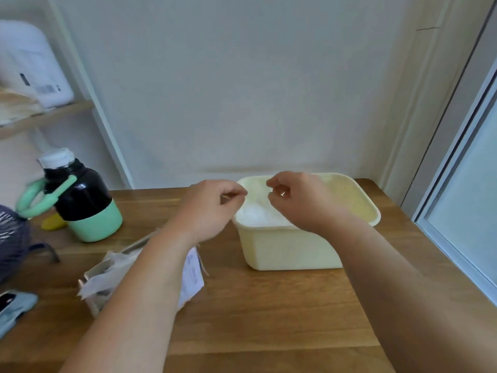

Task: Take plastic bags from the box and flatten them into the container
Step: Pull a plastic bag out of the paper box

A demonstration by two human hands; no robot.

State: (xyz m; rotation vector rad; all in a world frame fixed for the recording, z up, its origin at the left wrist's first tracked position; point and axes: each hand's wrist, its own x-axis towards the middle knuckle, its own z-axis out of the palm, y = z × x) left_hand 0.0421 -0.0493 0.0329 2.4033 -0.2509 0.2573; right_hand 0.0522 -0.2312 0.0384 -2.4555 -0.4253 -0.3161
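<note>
A pale yellow plastic container [290, 249] stands on the wooden table, right of centre. Inside its near left part lies a whitish, translucent plastic bag [256, 214]. My left hand [208, 208] and my right hand [301, 200] hover over the container's left half, close together, each pinching the thin top edge of the bag between thumb and forefinger. The edge itself is almost see-through. A small cardboard box [100, 281] with crumpled plastic bags poking out lies to the near left, partly hidden by my left forearm.
A black and mint-green bottle [80, 200] with a green handle stands at the table's left. A dark fan [13, 235] and a light blue object [16, 308] sit at the left edge. A wall is behind, a window frame [457, 211] to the right.
</note>
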